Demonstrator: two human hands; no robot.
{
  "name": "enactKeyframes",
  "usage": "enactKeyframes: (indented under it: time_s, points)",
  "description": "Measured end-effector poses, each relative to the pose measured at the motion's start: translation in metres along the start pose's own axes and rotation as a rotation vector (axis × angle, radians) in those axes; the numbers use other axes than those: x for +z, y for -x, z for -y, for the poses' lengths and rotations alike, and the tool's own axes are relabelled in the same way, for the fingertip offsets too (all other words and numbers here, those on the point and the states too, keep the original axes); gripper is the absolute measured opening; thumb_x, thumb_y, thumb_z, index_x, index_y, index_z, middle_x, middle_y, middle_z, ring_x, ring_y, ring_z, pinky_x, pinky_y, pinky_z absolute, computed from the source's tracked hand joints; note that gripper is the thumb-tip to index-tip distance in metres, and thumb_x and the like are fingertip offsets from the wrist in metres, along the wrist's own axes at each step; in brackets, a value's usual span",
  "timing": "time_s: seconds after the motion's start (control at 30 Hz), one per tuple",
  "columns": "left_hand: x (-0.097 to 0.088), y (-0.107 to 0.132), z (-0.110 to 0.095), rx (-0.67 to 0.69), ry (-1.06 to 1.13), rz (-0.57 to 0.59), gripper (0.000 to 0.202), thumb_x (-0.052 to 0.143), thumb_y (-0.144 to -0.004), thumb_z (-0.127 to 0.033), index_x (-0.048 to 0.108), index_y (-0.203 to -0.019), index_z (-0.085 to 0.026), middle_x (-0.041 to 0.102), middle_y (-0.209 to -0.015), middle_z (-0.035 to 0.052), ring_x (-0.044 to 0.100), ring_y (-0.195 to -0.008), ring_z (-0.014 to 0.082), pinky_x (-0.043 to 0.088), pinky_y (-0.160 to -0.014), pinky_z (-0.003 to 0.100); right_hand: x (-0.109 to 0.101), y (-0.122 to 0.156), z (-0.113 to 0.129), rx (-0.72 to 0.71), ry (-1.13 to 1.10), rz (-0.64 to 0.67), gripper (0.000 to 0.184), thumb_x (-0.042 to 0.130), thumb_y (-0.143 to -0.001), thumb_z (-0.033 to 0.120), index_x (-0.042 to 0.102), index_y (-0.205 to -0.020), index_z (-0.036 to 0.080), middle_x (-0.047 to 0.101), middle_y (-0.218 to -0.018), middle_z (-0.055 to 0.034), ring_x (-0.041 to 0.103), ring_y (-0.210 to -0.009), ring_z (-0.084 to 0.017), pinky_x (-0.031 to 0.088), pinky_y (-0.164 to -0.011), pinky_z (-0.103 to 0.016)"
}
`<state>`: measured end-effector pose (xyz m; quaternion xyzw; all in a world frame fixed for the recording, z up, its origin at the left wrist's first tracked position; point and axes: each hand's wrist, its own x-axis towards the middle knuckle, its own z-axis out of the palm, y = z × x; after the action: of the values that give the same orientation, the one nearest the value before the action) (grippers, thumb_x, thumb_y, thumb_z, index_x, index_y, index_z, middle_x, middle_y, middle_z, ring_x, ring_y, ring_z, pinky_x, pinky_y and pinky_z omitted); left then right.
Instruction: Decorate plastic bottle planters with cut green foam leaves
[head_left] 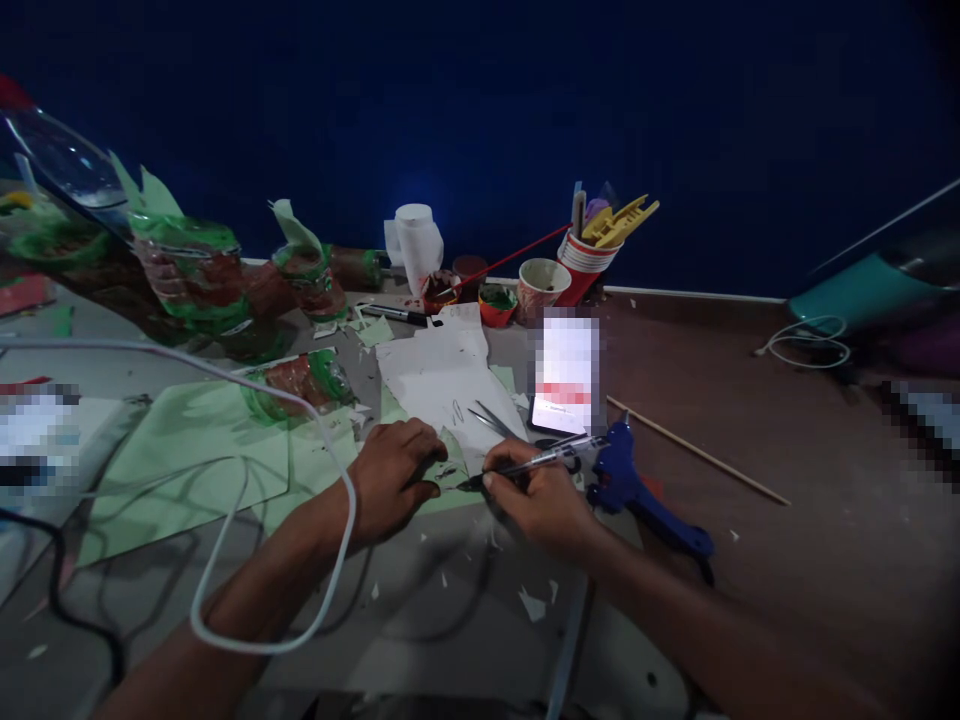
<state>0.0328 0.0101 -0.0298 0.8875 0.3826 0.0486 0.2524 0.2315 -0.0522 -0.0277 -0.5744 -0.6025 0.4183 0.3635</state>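
Note:
My right hand (pixel 544 505) grips a clear-barrelled pen (pixel 553 454), its dark tip down on a small piece of pale green paper (pixel 450 497). Small dark marks show on that paper near the tip. Just left of the tip, my left hand (pixel 386 480) lies on the green paper with thumb and fingers apart, holding nothing. Behind both hands is a torn white sheet (pixel 424 370). Scissors (pixel 491 420) lie on it, their handles partly hidden behind my right hand. A lit phone (pixel 566 375) stands beyond the pen, and a blue glue gun (pixel 637 490) lies right of it.
Brown-and-green painted pieces (pixel 187 270) crowd the back left. Paint cups (pixel 496 303) and a red-and-white cup (pixel 581 265) of tools line the wall. A white cable (pixel 349 500) loops over my left forearm. A wooden stick (pixel 697 450) lies at right, paper scraps in front.

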Motion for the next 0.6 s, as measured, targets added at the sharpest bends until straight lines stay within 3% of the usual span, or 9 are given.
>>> enactKeyframes:
  time_s: [0.6]
  points:
    - [0.0000, 0.0000, 0.0006, 0.005, -0.021, 0.008, 0.028, 0.064, -0.072, -0.021, 0.057, -0.099, -0.020, 0.060, -0.107, 0.0068, 0.054, -0.102, 0.0257, 0.037, -0.087, 0.041, 0.0008, -0.0007, 0.0001, -0.025, 0.019, -0.001, 0.005, 0.052, -0.072, 0.018, 0.056, -0.070, 0.019, 0.058, -0.066, 0.0004, 0.054, -0.064, -0.015, 0.042, -0.062, -0.026]
